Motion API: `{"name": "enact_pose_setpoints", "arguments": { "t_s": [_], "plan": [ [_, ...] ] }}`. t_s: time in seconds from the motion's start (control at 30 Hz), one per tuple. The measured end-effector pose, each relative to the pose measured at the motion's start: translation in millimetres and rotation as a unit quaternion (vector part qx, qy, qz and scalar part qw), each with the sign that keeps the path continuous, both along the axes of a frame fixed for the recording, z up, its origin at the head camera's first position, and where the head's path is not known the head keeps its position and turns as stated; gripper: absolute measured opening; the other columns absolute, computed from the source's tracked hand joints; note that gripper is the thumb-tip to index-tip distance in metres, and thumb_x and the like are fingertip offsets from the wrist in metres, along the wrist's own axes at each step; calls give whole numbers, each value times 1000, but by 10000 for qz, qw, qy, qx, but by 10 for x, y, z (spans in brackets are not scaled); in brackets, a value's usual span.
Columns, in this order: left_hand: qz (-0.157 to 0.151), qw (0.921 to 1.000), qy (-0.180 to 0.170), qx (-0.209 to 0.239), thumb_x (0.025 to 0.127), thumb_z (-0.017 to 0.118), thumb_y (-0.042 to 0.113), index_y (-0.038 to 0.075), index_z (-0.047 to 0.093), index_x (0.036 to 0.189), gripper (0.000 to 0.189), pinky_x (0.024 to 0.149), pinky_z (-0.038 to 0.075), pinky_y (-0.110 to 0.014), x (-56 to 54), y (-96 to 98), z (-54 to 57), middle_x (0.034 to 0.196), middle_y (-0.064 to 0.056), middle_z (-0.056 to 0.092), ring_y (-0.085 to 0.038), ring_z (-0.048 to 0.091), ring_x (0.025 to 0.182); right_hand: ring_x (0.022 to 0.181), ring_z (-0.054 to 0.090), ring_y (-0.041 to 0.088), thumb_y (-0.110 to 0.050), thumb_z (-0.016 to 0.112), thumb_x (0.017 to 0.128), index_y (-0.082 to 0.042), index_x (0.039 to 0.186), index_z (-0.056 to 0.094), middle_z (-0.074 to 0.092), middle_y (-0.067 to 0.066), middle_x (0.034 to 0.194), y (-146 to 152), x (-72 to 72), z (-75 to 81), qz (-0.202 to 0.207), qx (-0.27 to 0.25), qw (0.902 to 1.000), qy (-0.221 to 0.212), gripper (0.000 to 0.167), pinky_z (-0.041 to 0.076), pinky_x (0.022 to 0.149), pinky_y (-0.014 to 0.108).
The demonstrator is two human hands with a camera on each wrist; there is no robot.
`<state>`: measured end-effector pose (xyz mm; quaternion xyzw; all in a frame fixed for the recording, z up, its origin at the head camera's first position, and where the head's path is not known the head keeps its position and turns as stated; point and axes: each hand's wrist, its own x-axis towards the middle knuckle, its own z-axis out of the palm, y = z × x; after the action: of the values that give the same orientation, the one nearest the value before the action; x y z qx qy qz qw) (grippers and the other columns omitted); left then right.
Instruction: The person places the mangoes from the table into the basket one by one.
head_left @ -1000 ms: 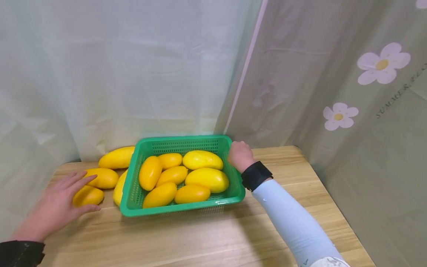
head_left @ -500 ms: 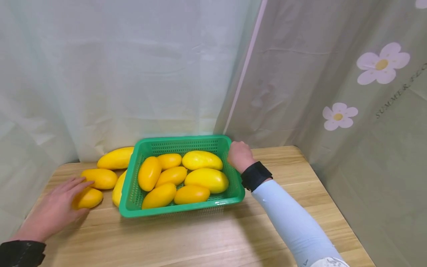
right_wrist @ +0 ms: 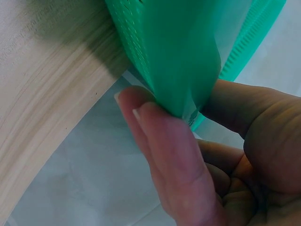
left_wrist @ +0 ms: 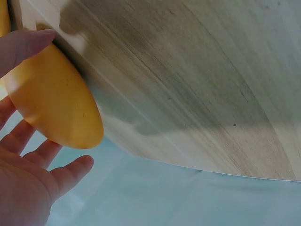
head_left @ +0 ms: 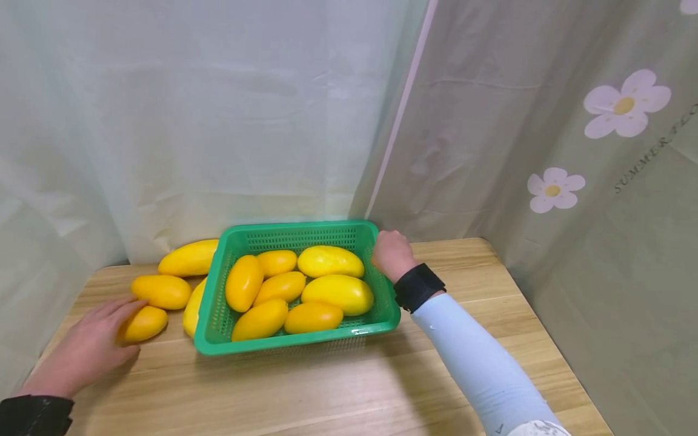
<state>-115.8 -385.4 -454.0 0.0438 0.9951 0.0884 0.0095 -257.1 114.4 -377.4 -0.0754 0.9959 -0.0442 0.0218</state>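
My left hand (head_left: 87, 345) is round a small orange-yellow mango (head_left: 144, 324) lying at the left of the table. In the left wrist view the thumb lies on one side of this mango (left_wrist: 63, 103) and the fingers on the other. My right hand (head_left: 394, 254) holds the right end of a green plastic basket (head_left: 297, 346). In the right wrist view the thumb and fingers pinch the basket's rim (right_wrist: 181, 61). Inside the basket lie several mangoes, orange ones to the left and larger yellow ones (head_left: 338, 295) to the right.
Between the left hand and the basket lie another orange mango (head_left: 163, 292), a long yellow one (head_left: 189, 258) behind it, and a yellow one (head_left: 193, 309) partly hidden by the basket. The wooden table (head_left: 338, 387) meets a pale curtain (head_left: 245, 121) at the back.
My left hand has come down and drawn in around the near small mango, its spread fingers closing in. The basket has shifted very slightly left; the right hand keeps its hold.
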Motion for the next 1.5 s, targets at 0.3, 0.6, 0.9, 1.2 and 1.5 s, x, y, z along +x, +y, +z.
{"name": "enact_pose_setpoints", "arguments": {
  "t_s": [0.3,0.6,0.9,1.2,1.5],
  "plan": [
    [330,9980,-543,32,62,82,22,-7,40,132,86,84,32,-70,5,-47,46,121,-38,39,-55,39,103,58,52,19,-7,58,80,-4,74,61,51,6,64,2,9,1,-47,-44,10000,-60,8,45,54,27],
    [560,9948,-849,104,64,82,36,-9,40,130,90,81,37,-67,28,-69,67,117,-39,44,-52,45,98,59,53,19,-8,58,81,-4,74,62,50,5,65,-4,7,17,-31,30,10000,-54,9,47,56,28],
    [472,9943,-940,177,63,81,44,-12,45,125,91,78,40,-63,62,-118,91,116,-38,50,-51,50,97,58,53,20,-6,57,81,-3,74,62,49,5,64,-5,14,22,0,-103,9999,33,9,47,55,29],
    [312,9974,-527,383,62,81,46,-7,47,127,90,77,41,-61,135,-48,227,119,-35,53,-50,51,100,59,53,20,-7,58,81,-3,77,62,53,7,67,-6,7,36,-158,-139,9996,-163,7,46,53,28],
    [394,9963,213,740,67,81,34,-6,42,133,86,72,40,-58,82,165,511,119,-35,50,-47,51,96,57,52,19,-7,56,83,-3,78,62,51,6,66,-9,5,29,-158,-71,9994,-284,9,43,50,26]
  ]
}}
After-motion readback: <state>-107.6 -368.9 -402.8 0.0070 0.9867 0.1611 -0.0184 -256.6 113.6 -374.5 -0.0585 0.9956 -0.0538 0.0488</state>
